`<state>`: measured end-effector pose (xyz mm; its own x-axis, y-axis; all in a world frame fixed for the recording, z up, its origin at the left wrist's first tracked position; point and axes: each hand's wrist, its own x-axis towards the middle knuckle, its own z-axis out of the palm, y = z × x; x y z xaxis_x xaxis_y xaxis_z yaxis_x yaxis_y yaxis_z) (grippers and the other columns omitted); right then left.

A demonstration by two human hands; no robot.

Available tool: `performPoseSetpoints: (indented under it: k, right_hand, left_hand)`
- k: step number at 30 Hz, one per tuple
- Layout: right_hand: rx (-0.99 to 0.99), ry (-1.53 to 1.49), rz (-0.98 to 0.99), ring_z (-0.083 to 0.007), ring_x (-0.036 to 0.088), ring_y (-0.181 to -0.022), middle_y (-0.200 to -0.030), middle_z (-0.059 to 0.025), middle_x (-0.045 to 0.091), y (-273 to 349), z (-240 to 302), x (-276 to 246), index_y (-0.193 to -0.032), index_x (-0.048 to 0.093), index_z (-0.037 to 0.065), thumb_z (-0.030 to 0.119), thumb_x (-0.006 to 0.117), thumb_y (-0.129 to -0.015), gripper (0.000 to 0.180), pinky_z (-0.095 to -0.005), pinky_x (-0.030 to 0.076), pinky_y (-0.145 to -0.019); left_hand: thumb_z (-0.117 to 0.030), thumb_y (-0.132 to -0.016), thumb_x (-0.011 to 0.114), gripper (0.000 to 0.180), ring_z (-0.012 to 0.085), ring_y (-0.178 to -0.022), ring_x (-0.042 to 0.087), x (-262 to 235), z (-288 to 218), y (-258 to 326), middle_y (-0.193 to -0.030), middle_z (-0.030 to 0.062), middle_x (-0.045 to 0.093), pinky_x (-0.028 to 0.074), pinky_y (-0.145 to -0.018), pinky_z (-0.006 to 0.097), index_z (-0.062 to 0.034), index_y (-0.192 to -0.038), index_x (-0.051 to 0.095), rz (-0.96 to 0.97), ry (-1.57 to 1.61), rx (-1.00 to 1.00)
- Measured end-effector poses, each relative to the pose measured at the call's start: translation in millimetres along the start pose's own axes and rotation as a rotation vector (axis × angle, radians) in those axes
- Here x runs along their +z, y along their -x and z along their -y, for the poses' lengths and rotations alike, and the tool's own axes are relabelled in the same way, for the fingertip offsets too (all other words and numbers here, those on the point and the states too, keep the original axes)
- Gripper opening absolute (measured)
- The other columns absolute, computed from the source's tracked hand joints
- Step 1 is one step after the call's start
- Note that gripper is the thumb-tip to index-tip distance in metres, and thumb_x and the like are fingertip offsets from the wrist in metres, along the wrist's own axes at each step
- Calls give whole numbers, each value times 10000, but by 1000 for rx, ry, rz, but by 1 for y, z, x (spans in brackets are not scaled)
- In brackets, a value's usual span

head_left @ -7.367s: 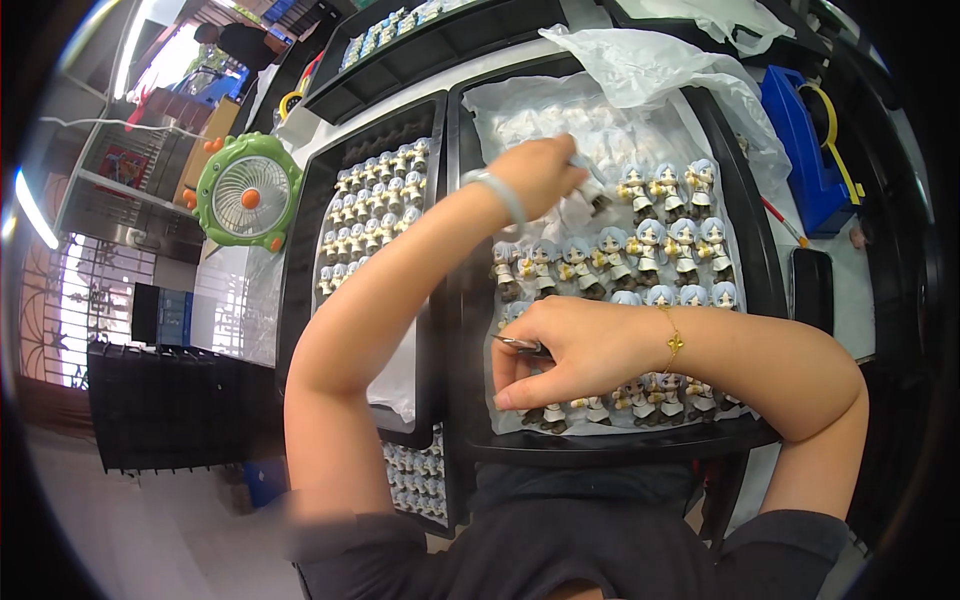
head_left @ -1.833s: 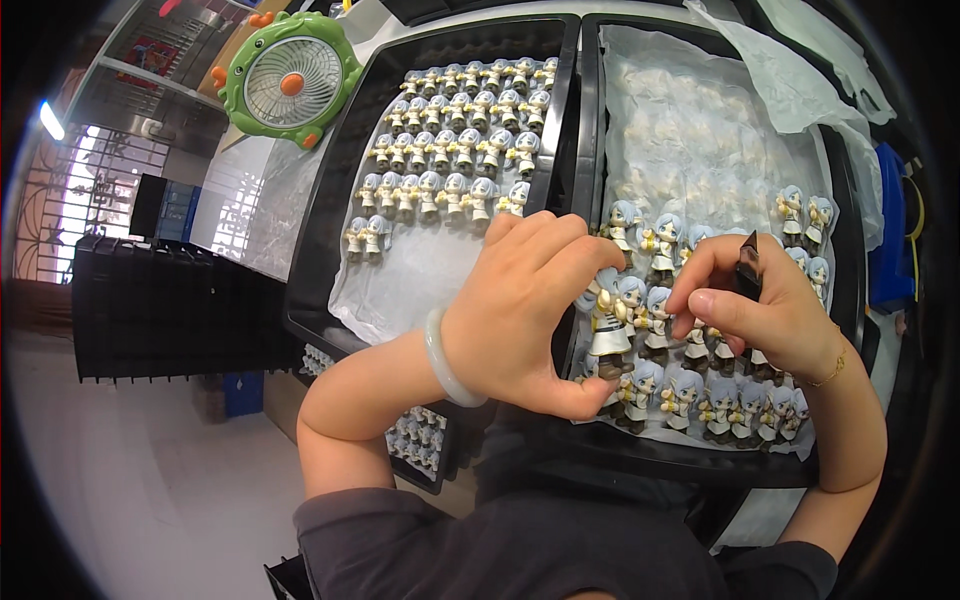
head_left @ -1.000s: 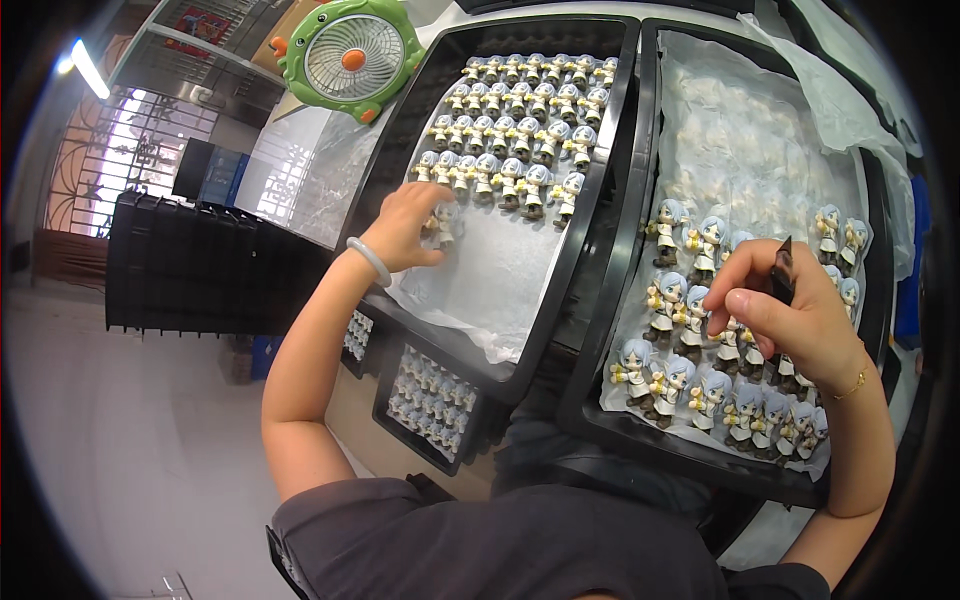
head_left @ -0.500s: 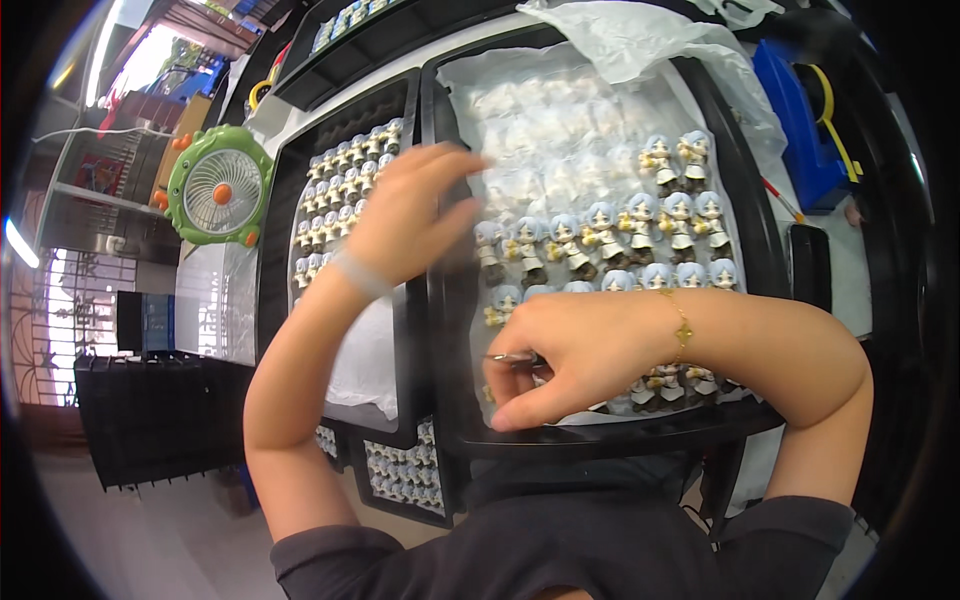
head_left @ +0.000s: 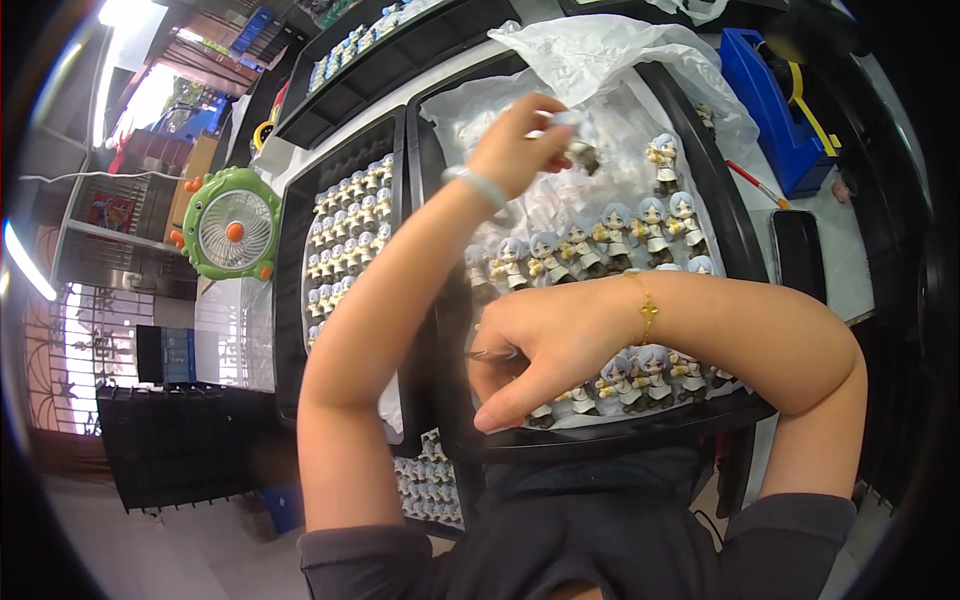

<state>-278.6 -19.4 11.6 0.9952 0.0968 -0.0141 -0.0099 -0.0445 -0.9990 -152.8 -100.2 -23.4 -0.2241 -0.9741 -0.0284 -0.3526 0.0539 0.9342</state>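
Observation:
My left hand (head_left: 515,145) is over the far part of the large tray, its fingers closed on a small figurine (head_left: 584,150) with pale blue hair, slightly blurred. Near the tray's front edge, my right hand (head_left: 545,340) is curled round a thin, pointed metal tool (head_left: 492,354); most of that tool is hidden in the fist. A black tray (head_left: 757,240) lined with white sheeting holds rows of similar figurines in pale coats. One figurine (head_left: 662,163) stands alone at the tray's far right. My right forearm hides part of the nearer rows.
Left of it, a second black tray (head_left: 289,300) holds more figurines. A green fan (head_left: 236,225) stands further left. Crumpled white sheeting (head_left: 600,50) drapes over the far edge. A blue tape dispenser (head_left: 765,110), a red pen (head_left: 752,183) and a black phone (head_left: 797,255) lie to the right.
My left hand has moved right and away from me, from the gap between the trays, and now grips a figurine. The far-right pair is down to one. My right hand keeps its place.

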Motion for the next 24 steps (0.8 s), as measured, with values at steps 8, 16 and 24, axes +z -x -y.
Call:
performPoseSetpoints:
  k: [8,16,24]
  right_hand:
    - [-3,7,-362,-69,491,-496,-607,-21,583,4,14,-7,-694,620,21,242,581,-743,229,-216,380,-458]
    - [129,-80,-489,-30,440,-479,-561,21,527,-5,15,-10,-717,612,21,200,578,-753,186,-187,332,-432]
    - [204,-138,-463,-38,457,-514,-593,-3,550,-7,14,-10,-724,610,7,183,586,-741,178,-183,350,-458]
  left_hand:
    - [-152,-622,629,832,247,-905,508,-72,-19,141,-1211,228,371,434,-790,290,-4,-1311,188,-23,581,-80]
    - [114,-601,558,788,308,-1155,399,-63,-8,185,-1251,160,334,336,-930,371,-215,-1216,191,60,704,156]
    - [60,-551,609,779,226,-969,472,-64,-1,186,-1230,188,354,380,-828,327,-203,-1182,235,53,594,166]
